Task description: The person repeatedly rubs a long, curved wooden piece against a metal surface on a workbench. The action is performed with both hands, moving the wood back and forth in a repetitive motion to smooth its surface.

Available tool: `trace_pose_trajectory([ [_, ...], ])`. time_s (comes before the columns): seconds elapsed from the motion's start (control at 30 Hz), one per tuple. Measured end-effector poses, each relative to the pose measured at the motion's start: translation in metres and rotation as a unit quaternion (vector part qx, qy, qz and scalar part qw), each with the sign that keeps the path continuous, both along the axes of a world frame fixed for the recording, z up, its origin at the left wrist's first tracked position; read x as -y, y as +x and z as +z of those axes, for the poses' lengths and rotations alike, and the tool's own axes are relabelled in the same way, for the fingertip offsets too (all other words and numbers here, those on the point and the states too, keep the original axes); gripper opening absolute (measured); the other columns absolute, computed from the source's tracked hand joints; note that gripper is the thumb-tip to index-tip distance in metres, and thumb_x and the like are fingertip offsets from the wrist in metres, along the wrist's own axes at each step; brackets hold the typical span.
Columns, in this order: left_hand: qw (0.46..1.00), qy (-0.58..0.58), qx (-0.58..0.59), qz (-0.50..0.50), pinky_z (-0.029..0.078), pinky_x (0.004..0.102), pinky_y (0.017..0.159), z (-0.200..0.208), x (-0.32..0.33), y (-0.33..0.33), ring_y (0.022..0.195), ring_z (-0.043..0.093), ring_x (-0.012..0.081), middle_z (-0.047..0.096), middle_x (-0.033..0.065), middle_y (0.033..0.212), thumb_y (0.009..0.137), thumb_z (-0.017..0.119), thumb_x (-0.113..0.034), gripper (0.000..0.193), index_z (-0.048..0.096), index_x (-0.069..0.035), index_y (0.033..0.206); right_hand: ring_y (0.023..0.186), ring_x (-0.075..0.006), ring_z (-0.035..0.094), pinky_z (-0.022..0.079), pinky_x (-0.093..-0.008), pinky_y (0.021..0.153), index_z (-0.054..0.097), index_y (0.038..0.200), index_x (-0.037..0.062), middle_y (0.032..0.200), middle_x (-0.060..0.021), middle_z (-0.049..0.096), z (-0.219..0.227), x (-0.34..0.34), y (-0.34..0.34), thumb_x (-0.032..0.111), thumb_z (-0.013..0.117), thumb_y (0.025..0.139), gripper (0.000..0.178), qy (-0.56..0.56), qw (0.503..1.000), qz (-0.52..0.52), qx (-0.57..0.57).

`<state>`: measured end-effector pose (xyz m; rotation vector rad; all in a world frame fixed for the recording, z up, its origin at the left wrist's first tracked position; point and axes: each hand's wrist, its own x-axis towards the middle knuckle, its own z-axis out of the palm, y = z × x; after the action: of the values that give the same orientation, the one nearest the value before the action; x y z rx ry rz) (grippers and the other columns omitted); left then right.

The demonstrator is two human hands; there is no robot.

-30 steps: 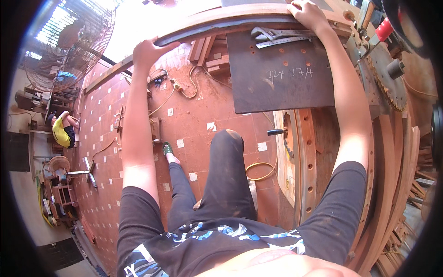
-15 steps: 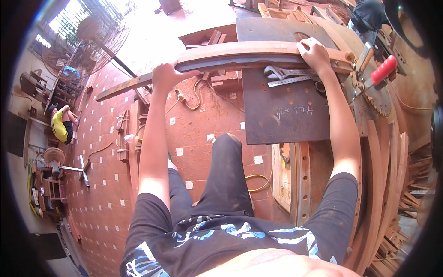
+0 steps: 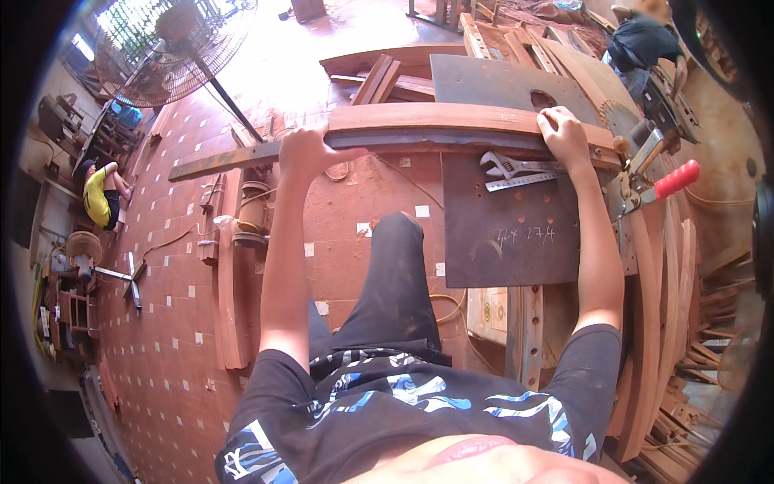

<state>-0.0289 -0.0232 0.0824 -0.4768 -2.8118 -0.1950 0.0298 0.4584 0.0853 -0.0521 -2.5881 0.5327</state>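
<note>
A reddish wooden plank (image 3: 435,117) lies along a long dark straight bar (image 3: 214,164) that crosses the metal machine table (image 3: 512,250) and juts out past its left side. My left hand (image 3: 305,153) is closed around the plank's left end and the bar, its thumb stretched along the near side. At the other end, my right hand (image 3: 564,135) grips the plank's top edge with curled fingers. Just nearer than the bar, an adjustable wrench (image 3: 504,165) and a steel ruler (image 3: 524,181) rest on the table.
A red-handled clamp (image 3: 676,179) stands at the table's right end. Long boards (image 3: 645,323) lean at the right. A person in dark clothes (image 3: 643,44) is at the far right; another in yellow (image 3: 98,198) sits at the left. A large fan (image 3: 173,52) stands far left.
The whole view has shifted, so plank, bar and table appear lower in the picture. Both hands keep their hold at about the same places on the plank.
</note>
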Motion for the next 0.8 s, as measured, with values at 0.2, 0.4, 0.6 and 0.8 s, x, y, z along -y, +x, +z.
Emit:
trace_pose_trajectory([
  [0.2,1.0,0.01,0.011,0.013,0.057,0.0399,0.071,0.0,-0.005,0.005,0.071,0.072,0.0319,0.07,0.0188,0.073,0.054,0.073,-0.089,0.1,0.073,0.004,0.088,0.109,-0.0341,0.067,0.05,-0.0412,0.099,0.074,0.109,-0.0004,0.112,-0.0157,0.072,0.001,0.004,-0.001,0.025,0.063,0.095,0.031,-0.001,1.0,0.005,0.007],
  [0.4,0.998,0.016,-0.055,-0.007,0.055,0.0408,0.067,-0.015,0.0,0.008,0.064,0.067,0.0324,0.062,0.0152,0.064,0.055,0.077,-0.086,0.09,0.063,0.001,0.072,0.116,-0.0347,0.062,0.046,-0.0425,0.104,0.071,0.113,0.0002,0.12,-0.0154,0.068,-0.001,0.005,0.002,0.024,0.063,0.096,0.031,-0.002,0.999,-0.002,0.04],
  [0.6,0.996,0.056,-0.063,-0.033,0.052,0.0422,0.064,-0.015,-0.001,0.016,0.061,0.064,0.0328,0.06,0.016,0.063,0.053,0.086,-0.074,0.079,0.06,0.0,0.069,0.115,-0.0352,0.061,0.046,-0.0428,0.103,0.071,0.112,-0.0006,0.119,-0.0153,0.067,0.003,0.01,0.008,0.022,0.064,0.095,0.029,-0.012,0.999,0.005,0.042],
  [0.8,0.997,0.061,-0.049,-0.028,0.052,0.0428,0.067,-0.013,-0.004,0.02,0.064,0.065,0.034,0.062,0.0175,0.066,0.054,0.088,-0.07,0.077,0.064,0.001,0.075,0.115,-0.0351,0.06,0.046,-0.0427,0.103,0.07,0.112,-0.0008,0.119,-0.0151,0.067,0.004,0.012,0.007,0.021,0.064,0.095,0.028,-0.005,0.999,0.01,0.037],
])
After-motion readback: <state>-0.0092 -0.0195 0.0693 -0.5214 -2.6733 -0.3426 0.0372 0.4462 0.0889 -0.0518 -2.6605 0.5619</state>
